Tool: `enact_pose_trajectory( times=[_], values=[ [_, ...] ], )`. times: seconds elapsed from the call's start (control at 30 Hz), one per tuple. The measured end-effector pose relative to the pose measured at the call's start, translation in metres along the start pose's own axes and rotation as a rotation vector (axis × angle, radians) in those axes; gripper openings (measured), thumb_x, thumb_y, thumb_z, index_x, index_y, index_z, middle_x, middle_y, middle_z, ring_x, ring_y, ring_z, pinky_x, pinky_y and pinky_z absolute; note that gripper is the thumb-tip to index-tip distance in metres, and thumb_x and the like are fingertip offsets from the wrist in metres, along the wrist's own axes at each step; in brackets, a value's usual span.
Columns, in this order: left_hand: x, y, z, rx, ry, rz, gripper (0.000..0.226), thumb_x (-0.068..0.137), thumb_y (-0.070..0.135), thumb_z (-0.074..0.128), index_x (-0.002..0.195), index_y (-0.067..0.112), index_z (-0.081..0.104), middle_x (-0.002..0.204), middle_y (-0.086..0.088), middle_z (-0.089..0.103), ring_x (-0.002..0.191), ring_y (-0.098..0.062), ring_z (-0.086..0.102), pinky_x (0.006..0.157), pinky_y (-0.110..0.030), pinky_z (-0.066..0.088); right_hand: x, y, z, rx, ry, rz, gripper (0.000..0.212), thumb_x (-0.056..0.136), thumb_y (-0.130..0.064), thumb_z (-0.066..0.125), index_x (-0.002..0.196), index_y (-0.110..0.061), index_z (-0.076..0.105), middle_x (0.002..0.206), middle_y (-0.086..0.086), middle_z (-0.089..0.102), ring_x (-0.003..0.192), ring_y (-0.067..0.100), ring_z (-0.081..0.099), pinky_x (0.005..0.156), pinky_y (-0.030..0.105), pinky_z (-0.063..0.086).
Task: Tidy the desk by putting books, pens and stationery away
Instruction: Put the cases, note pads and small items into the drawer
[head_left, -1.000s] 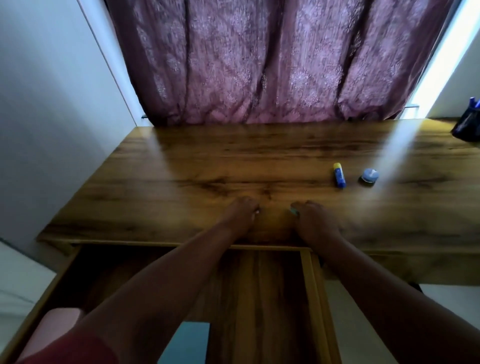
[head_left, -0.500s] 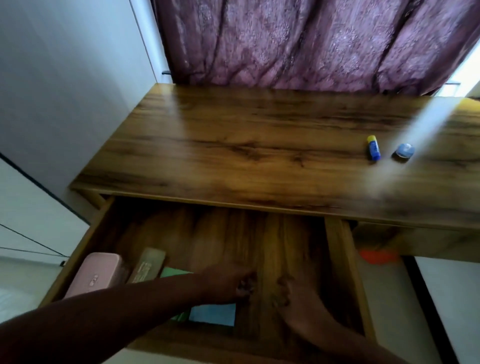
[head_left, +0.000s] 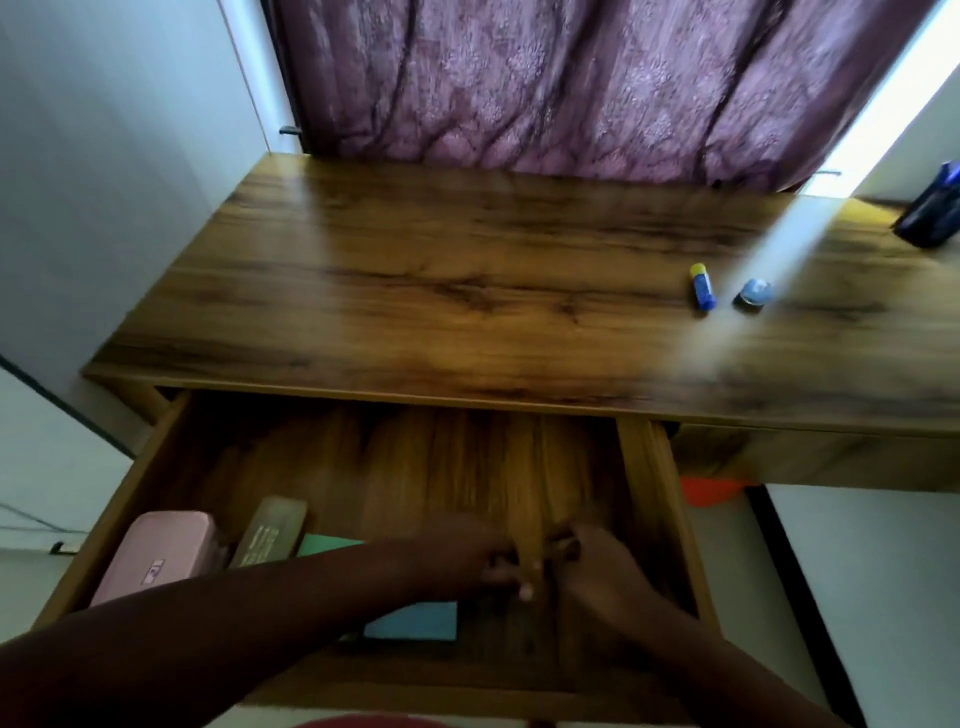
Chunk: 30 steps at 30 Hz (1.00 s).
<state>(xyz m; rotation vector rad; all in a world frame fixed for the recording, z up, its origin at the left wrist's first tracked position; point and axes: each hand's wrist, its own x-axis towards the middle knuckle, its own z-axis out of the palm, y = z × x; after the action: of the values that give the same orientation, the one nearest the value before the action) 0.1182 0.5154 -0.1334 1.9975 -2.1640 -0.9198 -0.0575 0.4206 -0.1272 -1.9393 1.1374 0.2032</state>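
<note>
In the head view, the wooden table (head_left: 467, 291) stands against a purple curtain (head_left: 545, 83), and its drawer (head_left: 130, 478) is pulled out from under the front edge, on the left part of the table.

Both hands are inside the drawer, close to its front wall. The left hand (head_left: 467, 561) and the right hand (head_left: 597, 571) are just beside each other, with only a thin gap between them. The fingers (head_left: 498, 574) of the left hand are curled inward, and the fingers of the right hand are bent too. The picture is blurred there, so I cannot tell if they hold something small or nothing.

In the front left corner of the drawer lies a pink case (head_left: 161, 551). Just beside it, to the right, is a brownish flat box (head_left: 270, 530), tilted. Under the left forearm there is green paper (head_left: 327, 544) and a light blue sheet (head_left: 415, 621), both partly hidden by the arm.

On the table top, toward the right part, a glue stick (head_left: 702, 292) with a yellow cap and a blue body lies flat. Near it, to the right, is a small round blue thing (head_left: 754, 293); they do not touch. At the back right corner stands a dark holder (head_left: 930, 213) with blue pens (head_left: 949, 174) in it. Under the table, to the right of the drawer, something orange (head_left: 711, 489) is partly visible.
</note>
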Motion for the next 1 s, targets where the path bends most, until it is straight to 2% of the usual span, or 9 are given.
enact_pose_trajectory(
  times=[0.1,0.17,0.27,0.37,0.53,0.67,0.83,0.9,1.0],
  values=[
    [0.015,0.015,-0.039,0.011,0.161,0.014,0.054,0.087,0.067,0.037,0.102,0.023,0.066,0.093,0.001,0.066,0.084,-0.015,0.060,0.072,-0.035,0.052,-0.001,-0.003,-0.060,0.029,0.196,-0.033,0.016,0.085,-0.030,0.066,0.100,-0.027,0.060,0.093,-0.012,0.061,0.078,0.003,0.058,0.058,0.017,0.042],
    [0.036,0.032,-0.072,0.006,0.244,0.043,0.047,0.091,0.058,0.043,0.097,0.019,0.066,0.091,-0.001,0.065,0.081,-0.016,0.059,0.069,-0.031,0.049,0.001,0.000,-0.105,-0.018,0.355,-0.063,0.013,0.086,-0.024,0.064,0.099,-0.021,0.064,0.092,-0.007,0.062,0.080,0.007,0.059,0.061,0.020,0.044],
    [0.086,0.060,-0.117,0.014,0.333,0.085,0.041,0.092,0.053,0.045,0.109,0.021,0.065,0.104,0.000,0.066,0.093,-0.017,0.061,0.079,-0.036,0.051,0.017,0.008,-0.171,-0.071,0.499,-0.105,0.015,0.084,-0.011,0.061,0.096,-0.019,0.064,0.085,-0.003,0.062,0.077,0.013,0.058,0.059,0.015,0.040],
    [0.155,0.087,-0.154,0.114,0.405,0.077,0.049,0.088,0.055,0.046,0.120,0.021,0.060,0.120,-0.007,0.062,0.109,-0.026,0.058,0.090,-0.039,0.048,0.052,0.027,-0.232,-0.200,0.597,-0.115,0.019,0.083,-0.014,0.062,0.101,-0.016,0.065,0.097,0.008,0.068,0.079,0.020,0.059,0.060,0.023,0.040],
    [0.267,0.116,-0.184,0.247,0.436,-0.037,0.063,0.089,0.052,0.051,0.144,0.025,0.036,0.152,-0.007,0.033,0.134,-0.029,0.039,0.108,-0.043,0.036,0.115,0.054,-0.291,-0.380,0.612,-0.122,0.045,0.087,-0.023,0.059,0.130,-0.019,0.050,0.127,0.014,0.053,0.105,0.030,0.057,0.081,0.034,0.048],
    [0.340,0.109,-0.188,0.264,0.395,-0.162,0.075,0.089,0.058,0.047,0.150,0.026,0.019,0.159,-0.014,0.012,0.140,-0.036,0.026,0.112,-0.047,0.029,0.156,0.072,-0.308,-0.450,0.636,-0.104,0.058,0.086,-0.024,0.056,0.141,-0.020,0.038,0.150,0.014,0.032,0.133,0.034,0.033,0.100,0.042,0.039],
    [0.377,0.097,-0.184,0.240,0.413,-0.250,0.072,0.092,0.060,0.039,0.151,0.030,0.011,0.160,-0.012,-0.007,0.144,-0.038,0.011,0.114,-0.052,0.024,0.199,0.081,-0.332,-0.402,0.610,-0.111,0.059,0.095,-0.031,0.045,0.149,-0.024,0.022,0.159,0.013,0.011,0.143,0.037,0.017,0.110,0.045,0.025],
    [0.381,0.090,-0.181,0.238,0.401,-0.261,0.069,0.092,0.060,0.038,0.151,0.030,0.015,0.160,-0.013,-0.003,0.143,-0.037,0.014,0.114,-0.049,0.024,0.211,0.084,-0.332,-0.378,0.595,-0.127,0.055,0.096,-0.031,0.041,0.148,-0.026,0.023,0.158,0.011,0.014,0.141,0.036,0.024,0.108,0.044,0.029],
    [0.381,0.089,-0.176,0.214,0.419,-0.247,0.059,0.096,0.050,0.040,0.148,0.024,0.029,0.154,-0.017,0.026,0.139,-0.034,0.027,0.109,-0.040,0.028,0.218,0.091,-0.330,-0.360,0.679,-0.186,0.045,0.095,-0.028,0.043,0.140,-0.026,0.039,0.149,0.006,0.037,0.123,0.035,0.050,0.093,0.042,0.043]
  ],
)
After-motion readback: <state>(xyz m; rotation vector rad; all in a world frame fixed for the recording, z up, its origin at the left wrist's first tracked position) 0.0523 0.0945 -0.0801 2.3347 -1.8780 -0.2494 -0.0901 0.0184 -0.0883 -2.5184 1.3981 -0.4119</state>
